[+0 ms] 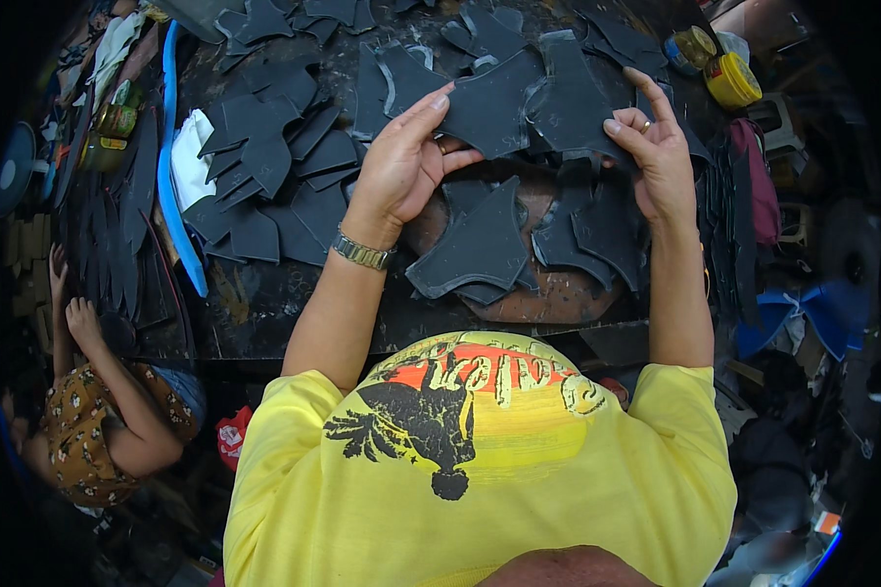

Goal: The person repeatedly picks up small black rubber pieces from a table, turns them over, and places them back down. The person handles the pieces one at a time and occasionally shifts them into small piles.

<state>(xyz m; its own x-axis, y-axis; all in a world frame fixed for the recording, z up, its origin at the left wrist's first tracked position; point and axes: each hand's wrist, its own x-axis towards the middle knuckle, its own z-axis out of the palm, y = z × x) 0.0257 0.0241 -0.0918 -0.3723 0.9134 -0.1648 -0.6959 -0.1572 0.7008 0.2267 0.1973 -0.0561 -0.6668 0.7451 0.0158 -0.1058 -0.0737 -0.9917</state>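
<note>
My left hand (408,164) pinches the left edge of a black cut-out piece (491,106), which looks like a shoe-upper panel of leather or similar sheet. A second black panel (570,98) with pale edges overlaps its right side. Beside that panel is my right hand (661,161), fingers apart and forefinger stretched forward; its lower fingers are partly hidden. Below both hands, more curved black panels (475,240) lie on a reddish-brown board (548,306). A metal watch is on my left wrist.
Stacks of black pieces (259,147) cover the dark table's left. A blue strip (173,157) and white paper (194,157) lie beyond. Yellow tubs (732,80) stand at the far right, near a blue stool-like object (803,318). Another person (108,421) works at the left.
</note>
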